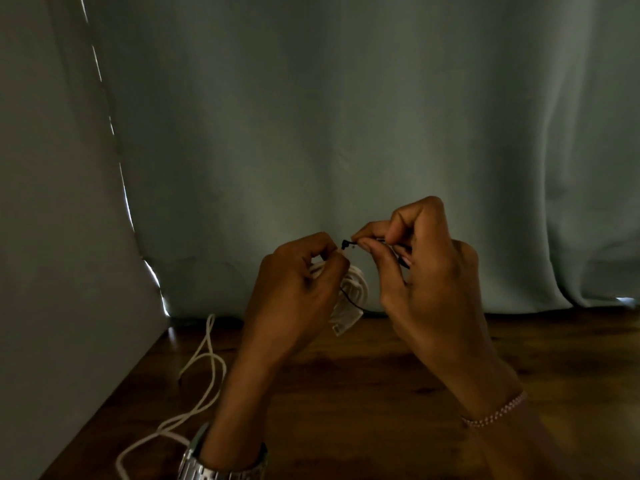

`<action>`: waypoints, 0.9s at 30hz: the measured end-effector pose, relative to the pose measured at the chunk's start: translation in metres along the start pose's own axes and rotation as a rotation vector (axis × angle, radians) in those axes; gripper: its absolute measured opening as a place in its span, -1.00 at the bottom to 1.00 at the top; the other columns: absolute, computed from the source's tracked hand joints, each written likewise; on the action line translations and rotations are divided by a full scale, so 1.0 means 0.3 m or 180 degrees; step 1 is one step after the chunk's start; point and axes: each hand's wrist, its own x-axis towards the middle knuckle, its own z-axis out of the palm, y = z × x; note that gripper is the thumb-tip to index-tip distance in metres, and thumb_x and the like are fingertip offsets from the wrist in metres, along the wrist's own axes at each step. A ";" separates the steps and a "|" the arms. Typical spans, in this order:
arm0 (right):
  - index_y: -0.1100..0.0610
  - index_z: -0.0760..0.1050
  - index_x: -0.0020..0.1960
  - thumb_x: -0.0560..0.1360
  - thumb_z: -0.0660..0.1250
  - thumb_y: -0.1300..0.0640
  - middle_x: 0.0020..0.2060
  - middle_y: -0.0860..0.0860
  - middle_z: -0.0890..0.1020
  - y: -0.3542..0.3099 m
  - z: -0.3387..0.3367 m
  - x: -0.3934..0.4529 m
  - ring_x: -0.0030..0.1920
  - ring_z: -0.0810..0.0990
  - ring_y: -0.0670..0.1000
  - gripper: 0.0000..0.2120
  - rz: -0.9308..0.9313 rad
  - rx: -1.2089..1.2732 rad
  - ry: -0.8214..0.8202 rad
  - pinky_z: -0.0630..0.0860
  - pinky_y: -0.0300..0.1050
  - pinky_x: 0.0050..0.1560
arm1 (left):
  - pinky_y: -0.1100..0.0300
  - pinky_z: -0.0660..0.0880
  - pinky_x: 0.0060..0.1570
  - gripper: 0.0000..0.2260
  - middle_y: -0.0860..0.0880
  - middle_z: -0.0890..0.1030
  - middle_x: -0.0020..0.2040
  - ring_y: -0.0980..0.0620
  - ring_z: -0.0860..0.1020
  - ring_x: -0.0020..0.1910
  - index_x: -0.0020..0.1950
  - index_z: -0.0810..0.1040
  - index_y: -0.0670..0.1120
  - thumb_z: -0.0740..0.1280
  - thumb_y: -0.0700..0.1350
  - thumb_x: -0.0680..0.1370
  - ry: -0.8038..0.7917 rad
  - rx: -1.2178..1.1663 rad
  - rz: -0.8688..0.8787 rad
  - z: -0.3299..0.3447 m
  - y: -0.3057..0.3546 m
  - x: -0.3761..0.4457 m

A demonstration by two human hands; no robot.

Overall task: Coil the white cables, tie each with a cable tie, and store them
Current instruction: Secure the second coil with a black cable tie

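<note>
Left hand [298,275] gripping small coiled white cable bundle [349,299], right hand [415,261] just beside pinching thin black cable tie [348,244], tie tail running crosswise toward left fingertips.

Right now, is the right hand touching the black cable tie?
Touching. The head view shows the right hand pinching the black cable tie between thumb and fingers, just above the coiled white cable held by the left hand.
</note>
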 end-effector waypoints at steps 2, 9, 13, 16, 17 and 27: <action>0.08 0.30 0.02 0.52 0.40 0.35 -0.06 0.09 0.68 -0.001 0.000 0.000 0.02 0.69 -0.14 -0.68 -0.0001 0.0011 -0.0017 0.56 -0.45 -0.07 | 0.15 0.39 -0.42 -0.77 -0.01 0.62 -0.36 0.03 0.57 -0.40 -0.26 0.53 -0.01 0.30 -0.10 0.61 -0.0009 -0.0022 -0.0002 -0.002 0.001 -0.001; 0.07 0.29 0.00 0.53 0.39 0.34 -0.08 0.07 0.68 -0.001 -0.001 0.002 0.02 0.69 -0.14 -0.70 0.0006 0.0063 -0.0081 0.57 -0.43 -0.07 | 0.11 0.41 -0.37 -0.76 -0.01 0.63 -0.35 0.02 0.60 -0.37 -0.27 0.52 0.01 0.30 -0.10 0.61 -0.0015 0.0010 -0.0023 -0.004 0.003 -0.001; 0.07 0.30 0.01 0.53 0.39 0.33 -0.07 0.06 0.68 0.003 -0.004 0.001 0.02 0.69 -0.16 -0.70 0.0015 0.0022 -0.0102 0.57 -0.43 -0.06 | 0.17 0.40 -0.41 -0.78 -0.01 0.62 -0.36 0.02 0.58 -0.38 -0.25 0.54 -0.02 0.30 -0.10 0.60 -0.0042 -0.0018 -0.0027 -0.005 0.000 -0.002; 0.08 0.30 0.00 0.54 0.40 0.32 -0.07 0.05 0.68 0.005 -0.006 0.000 0.02 0.68 -0.17 -0.71 0.0016 0.0013 -0.0110 0.56 -0.44 -0.06 | 0.27 0.36 -0.45 -0.78 0.01 0.62 -0.36 0.06 0.57 -0.40 -0.25 0.55 -0.02 0.30 -0.10 0.60 -0.0066 -0.0002 -0.0059 -0.005 -0.001 0.002; 0.08 0.30 0.00 0.54 0.40 0.32 -0.06 0.05 0.68 0.005 -0.006 0.000 0.02 0.68 -0.16 -0.71 0.0019 0.0006 -0.0112 0.56 -0.44 -0.06 | 0.28 0.37 -0.45 -0.77 0.01 0.62 -0.36 0.07 0.57 -0.41 -0.25 0.55 0.00 0.30 -0.10 0.61 -0.0074 -0.0003 -0.0066 -0.005 -0.001 0.002; 0.05 0.28 -0.01 0.51 0.46 0.30 -0.20 -0.06 0.60 0.010 -0.002 -0.003 -0.12 0.64 -0.28 -0.64 -0.0027 -0.0184 -0.0031 0.51 -0.50 -0.11 | 0.41 0.34 -0.47 -0.80 0.08 0.58 -0.38 0.19 0.53 -0.45 -0.20 0.56 0.01 0.29 -0.08 0.62 -0.0219 0.0047 -0.0015 -0.005 0.004 -0.001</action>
